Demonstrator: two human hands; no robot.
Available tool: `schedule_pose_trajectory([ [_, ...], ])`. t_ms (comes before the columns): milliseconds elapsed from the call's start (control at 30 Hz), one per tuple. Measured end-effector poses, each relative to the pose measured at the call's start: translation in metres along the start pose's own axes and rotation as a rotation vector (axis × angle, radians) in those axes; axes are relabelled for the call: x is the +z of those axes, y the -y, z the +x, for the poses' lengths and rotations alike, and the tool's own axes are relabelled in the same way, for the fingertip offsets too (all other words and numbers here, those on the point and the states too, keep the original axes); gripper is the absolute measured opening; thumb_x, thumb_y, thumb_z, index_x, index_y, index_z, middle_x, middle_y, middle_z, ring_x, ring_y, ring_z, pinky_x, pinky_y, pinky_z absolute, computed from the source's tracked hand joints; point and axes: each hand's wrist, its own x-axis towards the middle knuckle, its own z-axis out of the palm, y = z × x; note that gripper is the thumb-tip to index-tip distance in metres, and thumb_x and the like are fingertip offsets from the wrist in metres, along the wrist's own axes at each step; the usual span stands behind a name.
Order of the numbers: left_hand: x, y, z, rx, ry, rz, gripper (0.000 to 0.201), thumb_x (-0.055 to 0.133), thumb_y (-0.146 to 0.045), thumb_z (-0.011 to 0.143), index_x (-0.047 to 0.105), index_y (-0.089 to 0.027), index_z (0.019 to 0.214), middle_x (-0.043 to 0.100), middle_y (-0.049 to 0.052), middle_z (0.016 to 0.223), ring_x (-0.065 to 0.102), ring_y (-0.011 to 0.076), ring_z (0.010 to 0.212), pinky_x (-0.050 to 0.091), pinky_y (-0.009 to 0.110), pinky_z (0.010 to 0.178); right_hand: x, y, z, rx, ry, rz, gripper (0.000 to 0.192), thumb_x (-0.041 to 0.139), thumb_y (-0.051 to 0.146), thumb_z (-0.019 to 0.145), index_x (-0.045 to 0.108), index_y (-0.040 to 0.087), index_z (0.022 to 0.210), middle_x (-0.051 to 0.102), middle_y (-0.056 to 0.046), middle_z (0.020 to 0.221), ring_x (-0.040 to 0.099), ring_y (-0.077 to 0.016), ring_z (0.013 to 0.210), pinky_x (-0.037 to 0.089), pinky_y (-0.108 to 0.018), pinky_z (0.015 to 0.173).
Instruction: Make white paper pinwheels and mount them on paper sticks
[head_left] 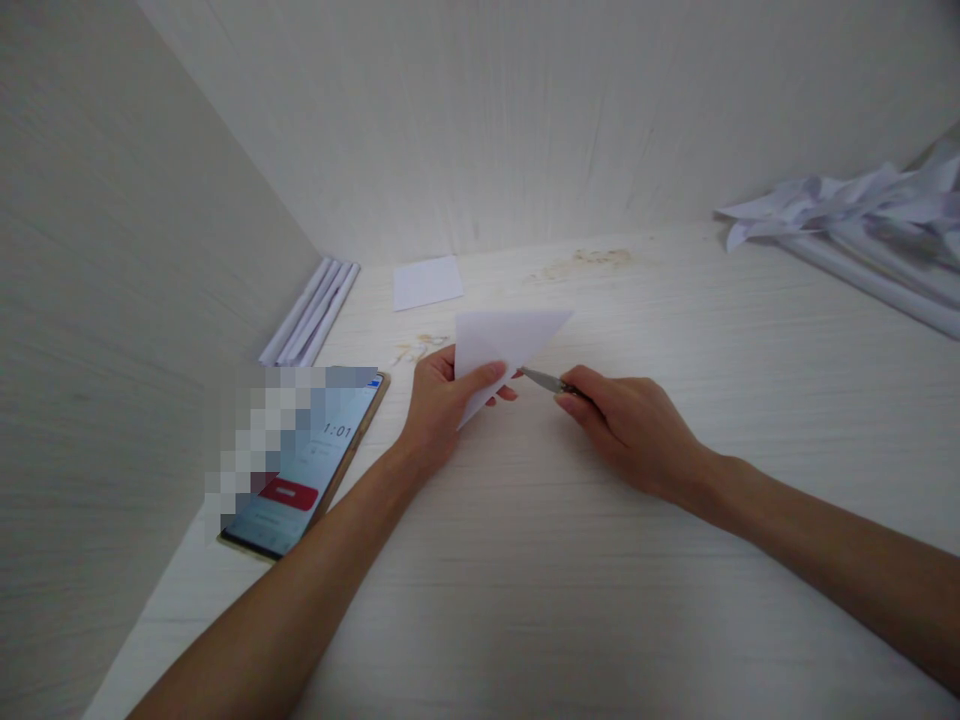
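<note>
The left forearm [285,600] lay nearest my camera, running up from the bottom edge. Beyond it, I had the white paper triangle [499,335] at mid-view, above the table [600,610]. The left hand [439,400] was clamped on it, thumb flat on the near face and fingers curled behind. The right hand [634,425] was closed around the dark handle of a small pointed blade [544,379]; I couldn't tell whether it was a knife or shut scissors. Its tip stood at the slanting edge, and I couldn't make out contact.

I judged the step in hand to be bringing the blade to that edge. The next move, to my mind, called for a firm left pinch, with the fingertips behind the paper clear of the point.

Farther out, a square paper sheet [427,283] lay behind, with rolled paper tubes [310,312] and a phone [341,465] reading 1:01 to the left. Crumpled paper [840,205] was heaped at far right.
</note>
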Motion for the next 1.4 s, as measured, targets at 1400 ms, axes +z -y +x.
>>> schedule_pose_trajectory([
  [1400, 0.0002, 0.0033, 0.0009, 0.044, 0.011, -0.032, 0.018, 0.07, -0.026, 0.055, 0.063, -0.014, 0.067, 0.064, -0.001, 0.059, 0.06, 0.0105, 0.051, 0.041, 0.019, 0.045, -0.0003, 0.0015, -0.0013, 0.009, -0.002, -0.062, 0.026, 0.029, 0.03, 0.086, 0.05, 0.015, 0.083, 0.059, -0.004, 0.062, 0.051, -0.0148, 0.05, 0.025, -0.024, 0.048],
])
